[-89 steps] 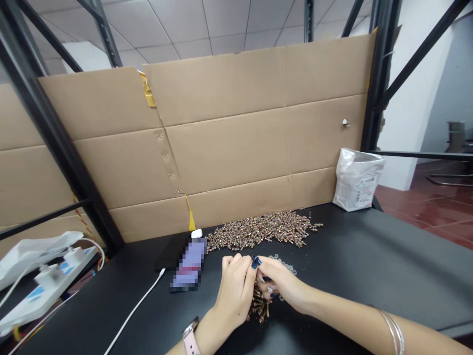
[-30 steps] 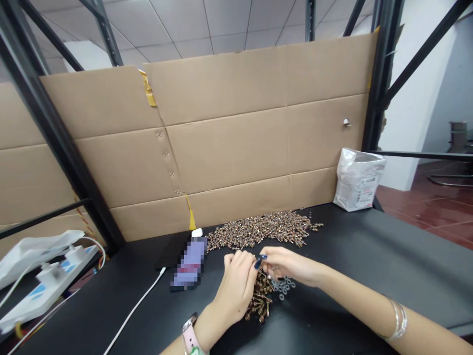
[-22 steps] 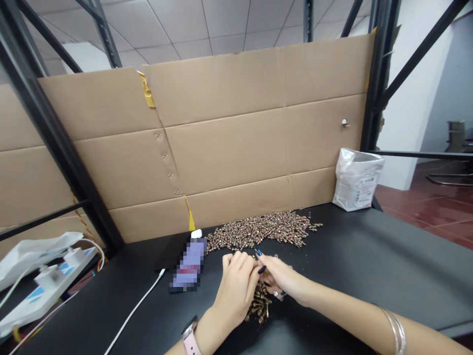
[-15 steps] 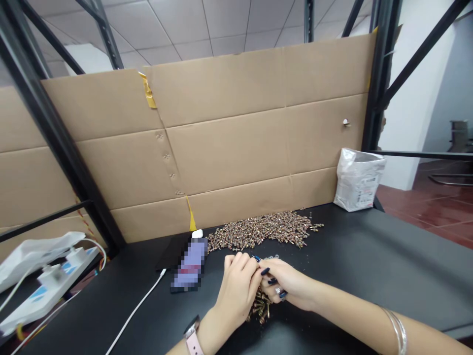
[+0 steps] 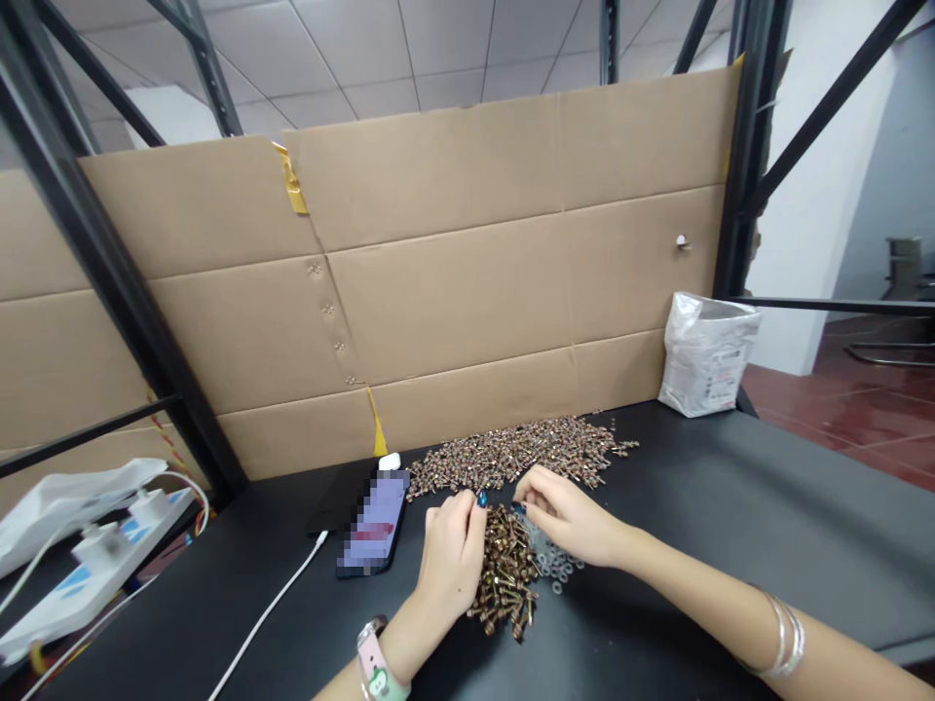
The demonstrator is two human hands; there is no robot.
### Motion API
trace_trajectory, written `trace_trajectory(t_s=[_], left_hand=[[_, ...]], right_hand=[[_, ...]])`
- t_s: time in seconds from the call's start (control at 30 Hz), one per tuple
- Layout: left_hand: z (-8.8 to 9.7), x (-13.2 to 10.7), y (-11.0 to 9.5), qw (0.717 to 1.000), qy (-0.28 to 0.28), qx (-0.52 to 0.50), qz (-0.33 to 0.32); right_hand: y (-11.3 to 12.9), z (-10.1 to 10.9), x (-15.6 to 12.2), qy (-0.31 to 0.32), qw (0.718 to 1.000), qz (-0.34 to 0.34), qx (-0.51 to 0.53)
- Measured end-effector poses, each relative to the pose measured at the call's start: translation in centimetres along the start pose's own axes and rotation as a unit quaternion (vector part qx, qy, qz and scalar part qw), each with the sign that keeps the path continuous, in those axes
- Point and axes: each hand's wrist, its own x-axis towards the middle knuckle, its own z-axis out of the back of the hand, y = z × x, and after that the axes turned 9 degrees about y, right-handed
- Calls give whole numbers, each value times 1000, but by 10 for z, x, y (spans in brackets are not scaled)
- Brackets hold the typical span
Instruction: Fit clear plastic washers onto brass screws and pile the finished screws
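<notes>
Two bare hands on the black workbench [image 5: 701,506], live! L hand [image 5: 449,560]: fingers pressed together, right against a small heap of copper-coloured screws [image 5: 504,574]. R hand [image 5: 566,516]: fingers curled in, just beside grey washers [image 5: 559,565], pinching anything? Can't tell. Big screw pile [image 5: 511,453] lies beyond, between hands and cardboard wall [image 5: 453,312].

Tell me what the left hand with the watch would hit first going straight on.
Probably the large spread of copper-coloured screws ahead of the left hand; its fingertips look close, though depth is hard to judge.
</notes>
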Motion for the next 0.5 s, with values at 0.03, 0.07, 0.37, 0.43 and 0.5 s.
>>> trace_trajectory(t_s=[0.03,0.07,0.37,0.43,0.5], left_hand=[[0,0,-1,1000,10,20,1],[-1,0,-1,999,21,36,2],[-2,-3,-4,999,14,47,23],[-2,-3,-3,999,17,42,21],[-2,-3,-4,999,19,38,18]], right_hand=[[-6,3,0,8,1000,-2,-29],[-13,4,1,9,998,-6,-56],[-57,-3,24,-7,963,-4,-268],[-61,-5,28,3,963,2,-270],[-64,-6,29,5,965,1,-264]])
